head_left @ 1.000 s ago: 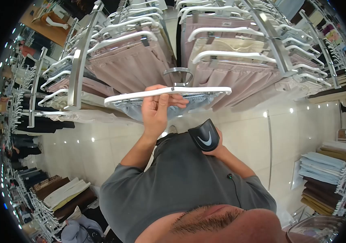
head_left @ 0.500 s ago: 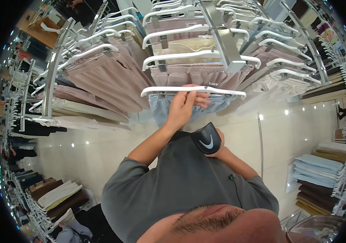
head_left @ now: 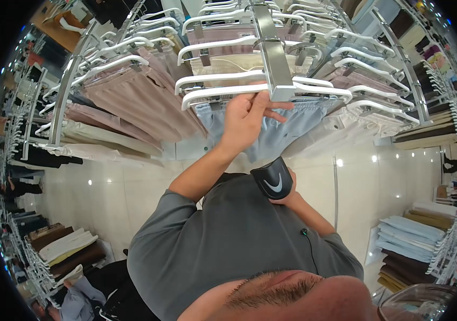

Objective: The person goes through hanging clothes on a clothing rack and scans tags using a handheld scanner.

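My left hand (head_left: 245, 119) grips a white hanger (head_left: 212, 95) near its middle, with the thumb in front and other fingers extended beyond it. Light blue drawstring bottoms (head_left: 284, 128) hang from this hanger, just under the front end of a metal rail (head_left: 271, 59). The rail end hides the hanger's hook. At my torso, my right hand (head_left: 288, 198) holds a black object (head_left: 272, 179) with a grey curved mark. That object covers most of the fingers.
More rails with white hangers and pink garments (head_left: 127, 101) stand at left and right. Folded clothes (head_left: 410, 235) are stacked at lower right, others (head_left: 68, 246) at lower left. A person in light clothing (head_left: 81, 302) is at the bottom left.
My left hand has carried the hanger and blue bottoms rightward and up to the rail's front end. The racks have shifted left in view. My right hand stays by my torso.
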Available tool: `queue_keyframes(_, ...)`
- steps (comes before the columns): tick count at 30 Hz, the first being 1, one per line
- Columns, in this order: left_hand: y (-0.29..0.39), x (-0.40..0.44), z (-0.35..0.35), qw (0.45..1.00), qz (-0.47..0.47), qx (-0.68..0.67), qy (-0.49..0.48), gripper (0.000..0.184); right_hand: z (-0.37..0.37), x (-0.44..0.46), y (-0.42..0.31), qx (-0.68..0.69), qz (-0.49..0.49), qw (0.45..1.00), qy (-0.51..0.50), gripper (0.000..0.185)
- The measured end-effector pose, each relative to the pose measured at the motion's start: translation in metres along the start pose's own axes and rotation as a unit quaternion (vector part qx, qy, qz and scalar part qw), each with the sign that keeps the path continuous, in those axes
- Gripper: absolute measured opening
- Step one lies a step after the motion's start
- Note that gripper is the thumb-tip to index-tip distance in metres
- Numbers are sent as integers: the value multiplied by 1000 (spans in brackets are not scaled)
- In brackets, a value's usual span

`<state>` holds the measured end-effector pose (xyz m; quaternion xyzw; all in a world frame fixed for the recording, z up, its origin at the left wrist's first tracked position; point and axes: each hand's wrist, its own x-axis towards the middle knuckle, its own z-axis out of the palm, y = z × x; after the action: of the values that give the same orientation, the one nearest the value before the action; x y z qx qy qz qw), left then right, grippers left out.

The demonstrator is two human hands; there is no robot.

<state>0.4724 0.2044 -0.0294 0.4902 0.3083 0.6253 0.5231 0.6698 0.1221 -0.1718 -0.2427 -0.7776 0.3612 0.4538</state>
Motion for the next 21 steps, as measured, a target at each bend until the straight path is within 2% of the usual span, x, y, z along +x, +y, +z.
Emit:
queue_keyframes(6, -1, -28, -24, 998, -11, -10, 54, 37, 3, -3, 16, 30, 1, 999, 15, 75)
queue_keyframes(9, -2, -33, -32, 999, -24, 4, 45, 37, 6, 0, 13, 59, 38, 998, -4, 77)
queue_keyframes(13, 2, -39, -31, 997, -56, 11, 46, 37, 10, -6, 24, 99, 36, 994, -5, 78)
queue_keyframes(15, 16, -43, -35, 985, -149, 65, 52, 36, 10, -5, 25, 67, 10, 998, 0, 79)
queue_keyframes(16, 30, -47, -37, 985, -148, 65, 53, 36, 9, -3, 24, 68, 9, 998, -1, 79)
queue_keyframes(18, 68, -55, -44, 941, -195, 274, -19, 24, 7, 1, 22, 96, 13, 995, -24, 81)
queue_keyframes(19, 80, -56, -52, 946, -132, 295, 14, 21, 6, 1, 23, 97, 13, 995, -25, 81)
queue_keyframes(21, 96, -54, -69, 930, -5, 355, 94, 16, 5, -2, 26, 134, -8, 990, -41, 93)
